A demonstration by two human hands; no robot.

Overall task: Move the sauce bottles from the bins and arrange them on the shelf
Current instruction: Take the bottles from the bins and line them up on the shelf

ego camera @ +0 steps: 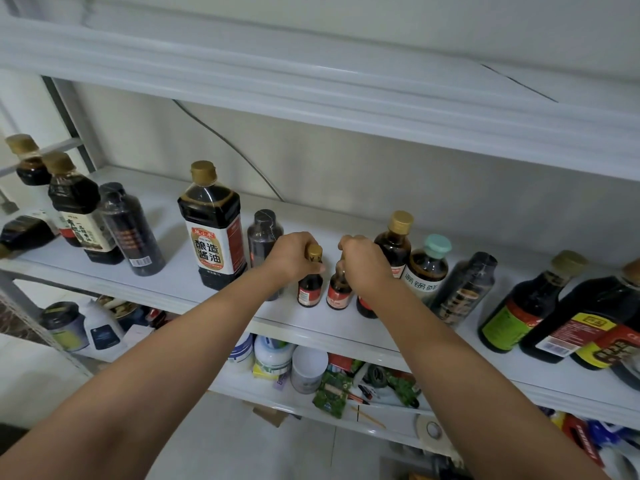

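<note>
Lit softly and evenly, moderately bright, with no hard shadows. Dimmer beneath the upper shelf board (346, 109), darker again below the middle shelf (173, 282). Small pale glints on the shoulders of the large soy sauce bottle (211, 223). Bowed strongly by the wide lens toward the left and right shelf ends. Sharp around mid-shelf, soft and smeared toward the lower corners.

Off-task stuff: thin dark cable (239, 147) curving down the grey wall (398, 161). Lower tier (394, 422) is cluttered: white jar (308, 368) with plain lid, green-labelled white tub (273, 355) just beside it, green packets (332, 393) in front, tape roll (431, 429) further right. Far left: dark-lidded container (64, 327) next to a white bottle (104, 334). Cardboard box (270, 414) on tiled floor (242, 448).
</note>
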